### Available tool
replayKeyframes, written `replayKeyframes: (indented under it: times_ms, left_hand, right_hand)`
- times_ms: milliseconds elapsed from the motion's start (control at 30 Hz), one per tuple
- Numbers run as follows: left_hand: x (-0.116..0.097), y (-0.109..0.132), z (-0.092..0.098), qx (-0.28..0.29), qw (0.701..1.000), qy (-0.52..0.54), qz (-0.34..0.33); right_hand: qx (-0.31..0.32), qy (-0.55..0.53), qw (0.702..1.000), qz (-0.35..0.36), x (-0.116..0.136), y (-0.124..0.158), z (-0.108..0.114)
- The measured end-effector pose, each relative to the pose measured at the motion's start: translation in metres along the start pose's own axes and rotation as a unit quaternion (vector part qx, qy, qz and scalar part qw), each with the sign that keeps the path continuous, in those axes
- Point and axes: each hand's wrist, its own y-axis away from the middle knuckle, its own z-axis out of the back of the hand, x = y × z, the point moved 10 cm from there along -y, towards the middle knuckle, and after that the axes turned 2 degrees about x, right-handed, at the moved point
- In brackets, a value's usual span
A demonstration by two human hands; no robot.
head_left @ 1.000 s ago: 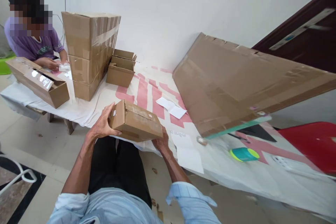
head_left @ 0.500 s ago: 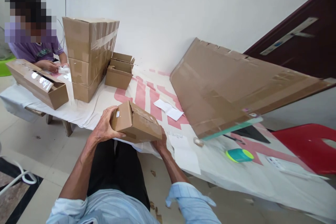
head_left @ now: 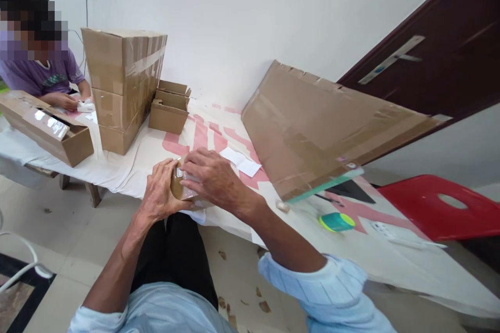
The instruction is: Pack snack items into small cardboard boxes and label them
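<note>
A small brown cardboard box (head_left: 177,189) is held at the table's front edge, above my lap. Around its left end wraps my left hand (head_left: 158,192), thumb along the near lower side. My right hand (head_left: 214,179) reaches across the top, its bent fingers closed against the left end beside a small white label (head_left: 179,171). A shiny clear patch, like tape, shows under those fingers. Most of the box's top and right part is hidden behind my right hand and forearm.
Stacked taped cartons (head_left: 113,99), open small boxes (head_left: 167,114) and a long open box (head_left: 78,145) stand left. A co-worker in purple (head_left: 47,75) sits beyond. A large cardboard sheet (head_left: 308,130) leans right, near a teal tape roll (head_left: 336,222) and red chair (head_left: 425,208).
My right hand has left the box's right end and come over its top to the left end. The box has turned, its left end facing me more. The view has shifted slightly right.
</note>
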Motion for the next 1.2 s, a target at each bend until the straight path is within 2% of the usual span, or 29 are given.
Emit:
replayKeyframes:
  times_ms: [100, 233, 500, 800, 1033, 1200]
  left_hand:
    - [0.001, 0.001, 0.0, -0.005, 1.0, 0.006, 0.014]
    - [-0.002, 0.001, -0.002, 0.004, 1.0, 0.006, 0.018]
    - [-0.009, 0.002, -0.001, 0.005, 1.0, -0.006, 0.02]
    - [-0.011, 0.002, -0.002, 0.011, 1.0, -0.002, 0.027]
    - [-0.016, 0.002, 0.002, 0.011, 0.999, -0.009, 0.032]
    - [-0.02, 0.003, 0.001, 0.005, 1.0, -0.022, 0.022]
  right_hand:
    - [0.06, 0.05, 0.997, 0.014, 0.003, -0.011, -0.014]
    - [0.092, 0.091, 0.992, 0.013, -0.002, -0.019, -0.019]
    - [0.153, 0.11, 0.981, 0.041, 0.012, -0.02, -0.021]
    - [0.147, 0.115, 0.981, 0.058, 0.01, -0.018, -0.02]
    - [0.167, 0.112, 0.977, 0.066, 0.015, -0.016, -0.026]
    - [0.129, 0.075, 0.986, 0.069, 0.01, -0.015, -0.024]
